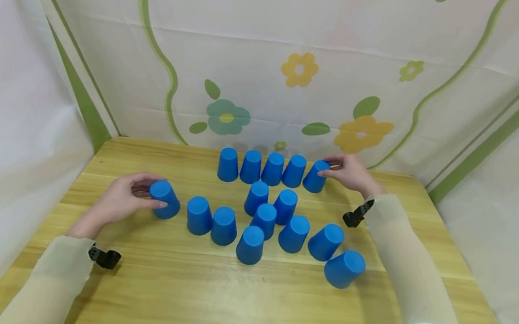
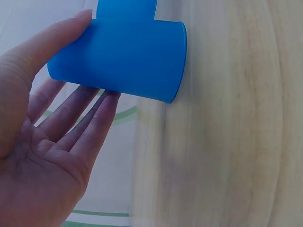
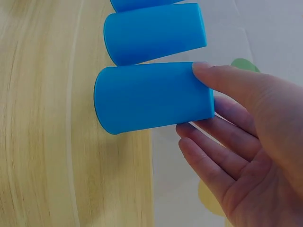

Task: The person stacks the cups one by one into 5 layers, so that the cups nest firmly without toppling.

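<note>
My left hand [image 1: 120, 198] holds an upside-down blue plastic cup [image 1: 166, 202] at the left end of the front group. In the left wrist view the thumb lies on one side of this cup [image 2: 128, 59] and the fingers are on the other. At the back, my right hand [image 1: 352, 173] pinches the rightmost blue cup [image 1: 314, 179] of a straight row, thumb and fingers near its closed end. That cup [image 3: 147, 98] stands close beside its neighbour [image 3: 156, 35] in the right wrist view. Part of each hand's fingers is hidden behind its cup.
Several more upside-down blue cups stand on the wooden table [image 1: 206, 304], among them a front cup [image 1: 249, 246] and a right-hand cup [image 1: 344, 270]. Behind the back row hangs a flowered white curtain [image 1: 260, 67]; white fabric also encloses both sides.
</note>
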`<state>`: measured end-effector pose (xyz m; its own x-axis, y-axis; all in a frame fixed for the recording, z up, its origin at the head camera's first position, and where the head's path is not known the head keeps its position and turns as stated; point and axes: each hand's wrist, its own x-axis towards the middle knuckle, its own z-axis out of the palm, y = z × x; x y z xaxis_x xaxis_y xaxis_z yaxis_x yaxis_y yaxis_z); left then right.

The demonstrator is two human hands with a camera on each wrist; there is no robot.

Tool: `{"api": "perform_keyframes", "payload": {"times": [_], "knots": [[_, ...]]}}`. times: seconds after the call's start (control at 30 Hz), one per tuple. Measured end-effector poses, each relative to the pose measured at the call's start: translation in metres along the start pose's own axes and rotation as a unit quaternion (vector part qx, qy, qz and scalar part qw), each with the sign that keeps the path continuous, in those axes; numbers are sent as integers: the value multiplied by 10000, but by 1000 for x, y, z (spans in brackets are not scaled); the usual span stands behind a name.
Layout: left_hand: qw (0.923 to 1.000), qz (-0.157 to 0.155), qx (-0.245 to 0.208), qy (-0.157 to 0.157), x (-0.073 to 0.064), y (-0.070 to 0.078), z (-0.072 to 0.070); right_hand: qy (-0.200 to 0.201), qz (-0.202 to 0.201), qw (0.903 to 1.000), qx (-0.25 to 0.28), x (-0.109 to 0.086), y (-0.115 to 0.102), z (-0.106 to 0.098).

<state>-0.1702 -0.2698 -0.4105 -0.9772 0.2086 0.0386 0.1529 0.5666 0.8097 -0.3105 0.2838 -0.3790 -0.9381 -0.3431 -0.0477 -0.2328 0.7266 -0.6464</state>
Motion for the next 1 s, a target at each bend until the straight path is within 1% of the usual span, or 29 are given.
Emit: {"api": "perform_keyframes", "payload": {"times": [0.17,0.3,0.43,0.57,0.77,0.87,1.0], "knots": [[10000,-49,-32,57,5,0,-2,56,-20,10000,29,1,0,2],[9999,9,-19,154,11,7,-4,89,-34,9999,65,1,-1,2],[9995,-7,-65,319,18,20,-4,89,-23,9999,105,0,-2,3],[9990,13,-199,400,24,36,-2,101,15,9999,134,0,-3,4],[9984,234,-215,471,38,58,0,40,45,9998,174,-2,-5,4],[9982,371,-199,436,47,69,1,23,22,9999,167,-2,-5,4],[9977,550,-230,332,61,79,4,18,-3,9999,158,-2,-5,6]]}}
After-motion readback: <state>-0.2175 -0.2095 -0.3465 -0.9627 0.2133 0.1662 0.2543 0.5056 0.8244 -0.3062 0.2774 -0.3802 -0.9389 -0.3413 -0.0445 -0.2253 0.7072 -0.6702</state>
